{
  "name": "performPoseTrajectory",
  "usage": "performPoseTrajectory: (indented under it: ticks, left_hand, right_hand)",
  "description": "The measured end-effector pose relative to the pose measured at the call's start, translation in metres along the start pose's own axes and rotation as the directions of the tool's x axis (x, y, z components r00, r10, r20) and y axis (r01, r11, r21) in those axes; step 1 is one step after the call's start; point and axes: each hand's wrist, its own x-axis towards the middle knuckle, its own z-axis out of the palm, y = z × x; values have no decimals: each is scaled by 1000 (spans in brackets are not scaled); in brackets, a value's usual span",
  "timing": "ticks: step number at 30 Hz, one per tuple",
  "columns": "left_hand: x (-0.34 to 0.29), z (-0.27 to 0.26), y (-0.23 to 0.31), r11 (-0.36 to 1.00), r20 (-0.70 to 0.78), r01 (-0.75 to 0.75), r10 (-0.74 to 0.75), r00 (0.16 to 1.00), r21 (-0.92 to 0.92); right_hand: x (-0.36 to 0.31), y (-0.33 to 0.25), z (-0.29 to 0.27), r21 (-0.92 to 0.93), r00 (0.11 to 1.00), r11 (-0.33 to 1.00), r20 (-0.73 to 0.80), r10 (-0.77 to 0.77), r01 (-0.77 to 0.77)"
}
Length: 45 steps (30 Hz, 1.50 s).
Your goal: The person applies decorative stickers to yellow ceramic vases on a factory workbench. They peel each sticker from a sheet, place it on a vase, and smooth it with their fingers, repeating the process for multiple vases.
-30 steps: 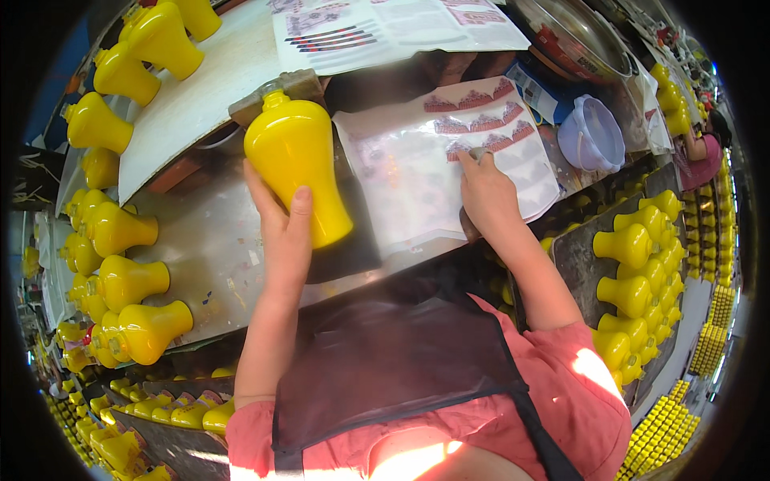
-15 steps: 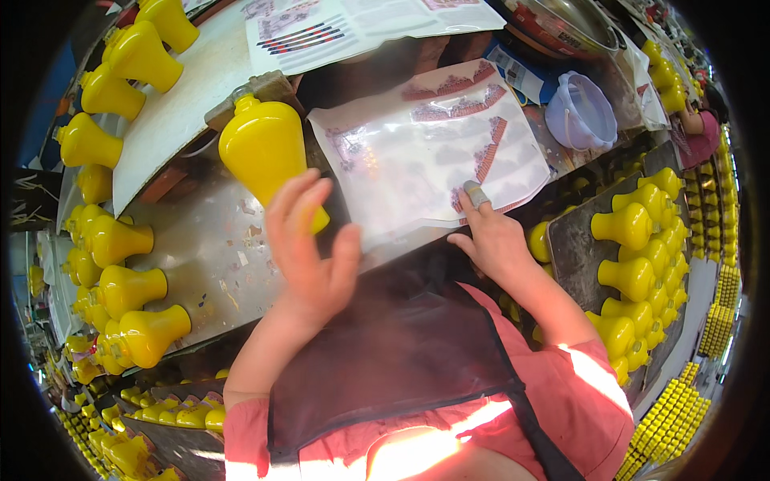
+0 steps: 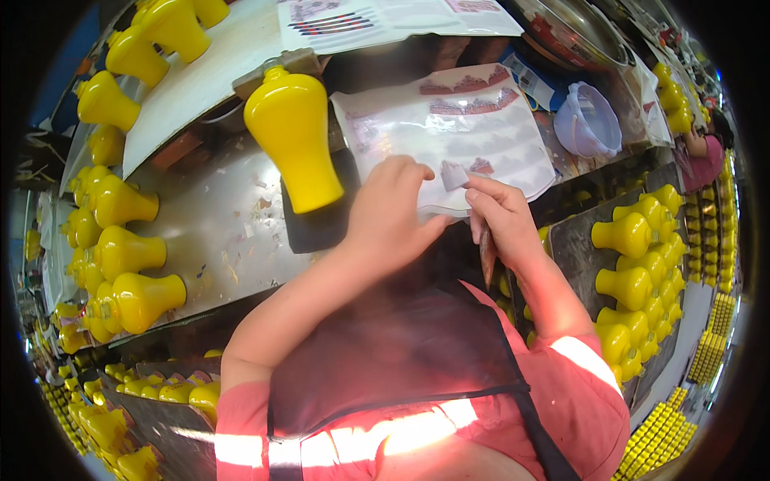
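The printed sheet [image 3: 393, 144] lies on the desk [image 3: 204, 212], right of the yellow vase [image 3: 293, 136]; I expect it light, limp, slippery, tearable, best taken by its edges. My left hand's [image 3: 389, 208] fingers part, empty; my right hand's [image 3: 509, 220] bunch nearby, grip unclear.

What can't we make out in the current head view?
Head view, all items:
Reddish-brown strip: upper end hidden by the right hand.
Pale piece at the right fingertips: too blurred to identify.
Left hand: palm hidden by its own back.
Metal basin: far side cut off by the top edge.
Distant yellow vases, lower right: too small to count.
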Motion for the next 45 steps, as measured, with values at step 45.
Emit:
performPoseTrajectory:
  ticks: [45]
  left_hand:
    - [-67,-73,-76,812,-208,496,-566,798,-306]
  right_hand:
    - [99,-50,104,-577,934,740,289,-212,347]
